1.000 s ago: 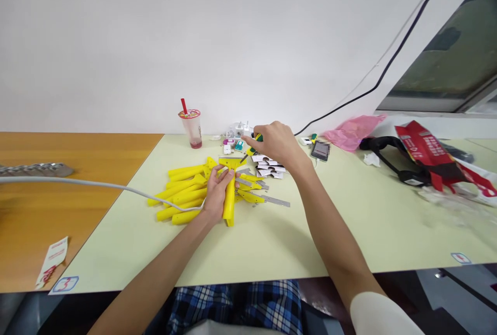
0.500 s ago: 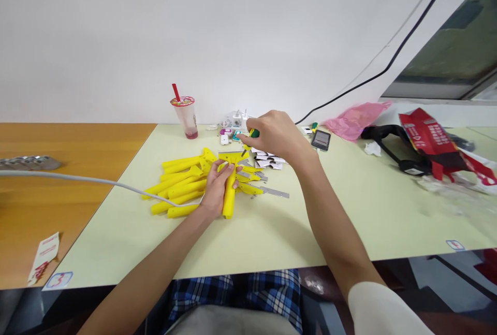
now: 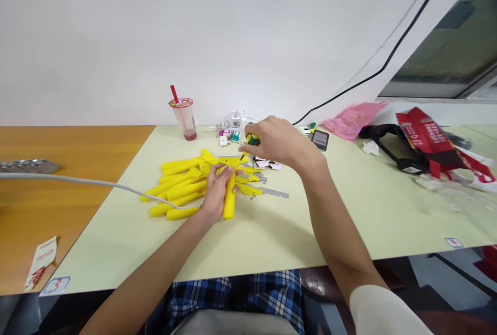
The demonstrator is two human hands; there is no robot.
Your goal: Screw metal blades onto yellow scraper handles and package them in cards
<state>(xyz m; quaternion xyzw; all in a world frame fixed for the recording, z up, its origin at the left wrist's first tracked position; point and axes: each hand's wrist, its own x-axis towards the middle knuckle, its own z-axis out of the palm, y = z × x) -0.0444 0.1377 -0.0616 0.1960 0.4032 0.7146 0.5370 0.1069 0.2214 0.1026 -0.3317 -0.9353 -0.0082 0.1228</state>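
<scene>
My left hand [image 3: 215, 192] is wrapped round a yellow scraper [image 3: 229, 200], its handle towards me and its wide head away from me. In my right hand [image 3: 274, 141] is a screwdriver [image 3: 253, 139] with a green and yellow handle; its tip points down at the right side of the scraper's head. Several more yellow scrapers [image 3: 182, 190] lie in a pile left of my left hand. On the right, yellow pieces with grey metal blades [image 3: 275, 193] lie on the table, partly behind my left hand and the held scraper.
A cup with a red straw [image 3: 184, 117] stands by the wall. Small packets [image 3: 267, 164], a phone-like device [image 3: 320, 140], a pink bag [image 3: 353, 120] and a red package [image 3: 421, 135] lie further back and right. A grey cable [image 3: 85, 178] crosses the left side.
My right hand and the screwdriver have come down slightly, closer to the scraper's head. My left hand keeps its hold on the scraper. The view has shifted a little.
</scene>
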